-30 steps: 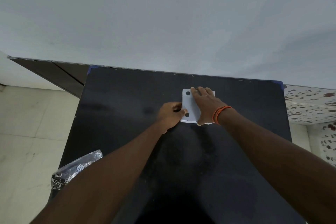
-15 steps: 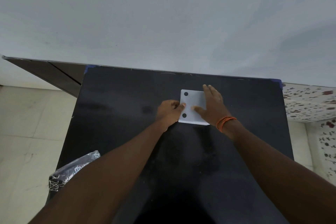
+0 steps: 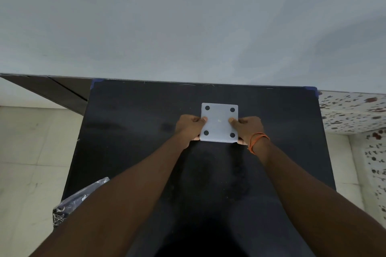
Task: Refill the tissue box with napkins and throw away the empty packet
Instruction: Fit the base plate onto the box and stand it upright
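White square tissue box (image 3: pixel 219 122), four dark dots at corners, sits on black worktop (image 3: pixel 135 131), centre of frame, slightly toward far edge. Left hand (image 3: pixel 189 129) clamps box's left side, thumb on top face, other fingers tucked beneath edge. Right hand (image 3: pixel 247 128), orange thread (image 3: pixel 257 142) at wrist, clamps right side same way. Box lies between both grips. Crumpled plastic packet (image 3: pixel 69 204) lower left, at worktop edge, partly hidden behind left forearm.
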